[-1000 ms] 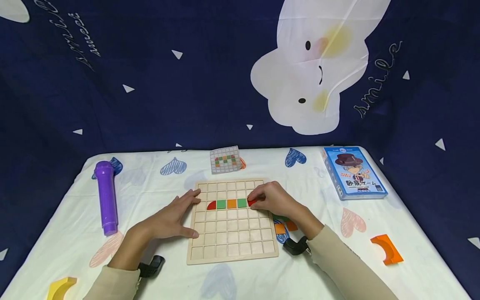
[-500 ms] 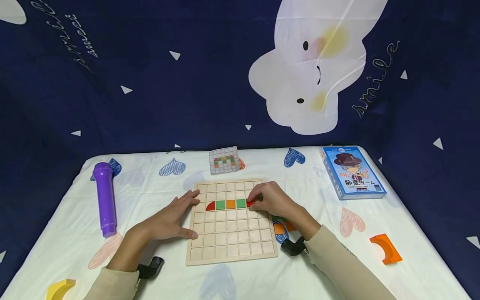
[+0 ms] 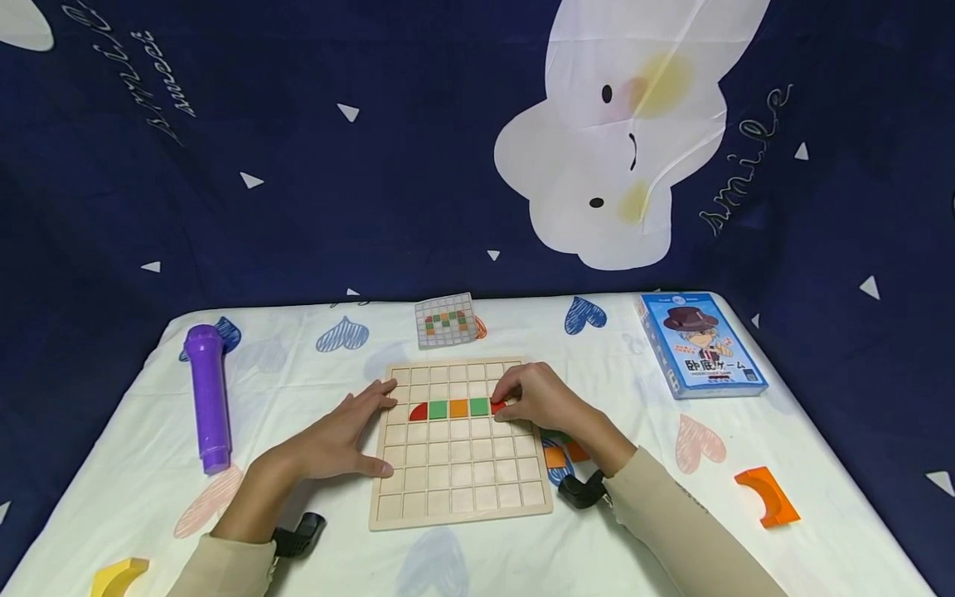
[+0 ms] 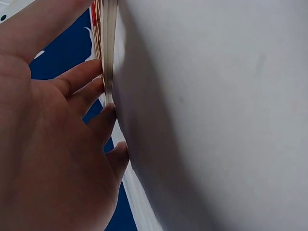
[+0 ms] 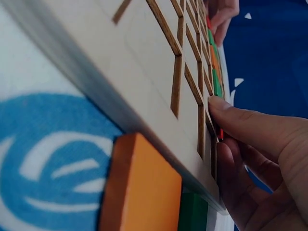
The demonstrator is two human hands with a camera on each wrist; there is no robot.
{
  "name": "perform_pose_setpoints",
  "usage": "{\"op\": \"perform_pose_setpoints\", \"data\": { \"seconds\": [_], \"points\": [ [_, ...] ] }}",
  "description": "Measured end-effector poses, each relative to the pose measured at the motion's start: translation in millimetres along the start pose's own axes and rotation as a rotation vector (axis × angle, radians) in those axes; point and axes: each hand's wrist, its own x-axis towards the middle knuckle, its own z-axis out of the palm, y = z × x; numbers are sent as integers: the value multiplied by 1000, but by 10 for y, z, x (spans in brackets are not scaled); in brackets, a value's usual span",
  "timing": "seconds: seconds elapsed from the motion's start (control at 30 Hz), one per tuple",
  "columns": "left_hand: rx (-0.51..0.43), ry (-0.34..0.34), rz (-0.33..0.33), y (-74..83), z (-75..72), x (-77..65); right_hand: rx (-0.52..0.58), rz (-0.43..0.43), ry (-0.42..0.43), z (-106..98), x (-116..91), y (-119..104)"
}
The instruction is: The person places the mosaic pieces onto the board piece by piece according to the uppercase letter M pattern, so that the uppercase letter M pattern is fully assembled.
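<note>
1. Pinching a red piece [image 3: 497,407] narrowly between fingers [image 3: 511,382] of the right hand [image 3: 550,398], at the right end of a coloured row [image 3: 458,408].
2. Touching the grid board's [image 3: 462,497] left edge with the left hand [image 3: 332,439], fingers spread wide.
3. Partly hiding orange pieces [image 3: 555,457] just right of the board with the right wrist [image 3: 608,439].
4. Farther out on the surface [image 3: 525,342]: pattern card [image 3: 446,320] far, purple microphone [image 3: 210,398] left, blue box [image 3: 701,344] far right.

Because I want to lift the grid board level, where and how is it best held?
Probably by the left and right rims of the grid board, from both sides together, because it is flat and wide. On the right, pinch near the nearer corner: a loose orange tile lies beside that edge farther up.
</note>
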Motion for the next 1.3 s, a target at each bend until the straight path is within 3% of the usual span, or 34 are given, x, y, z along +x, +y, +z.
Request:
{"op": "perform_pose_setpoints", "data": {
  "seconds": [0.53,0.87,1.3],
  "points": [
    [1,-3,-8,-4,3,0,18,-30,-9,-8,-22,18],
    [11,-2,-15,-17,13,9,248,-98,-24,-226,-177,133],
    [7,-3,-13,-17,13,6,156,-30,-9,-540,-522,267]
  ]
}}
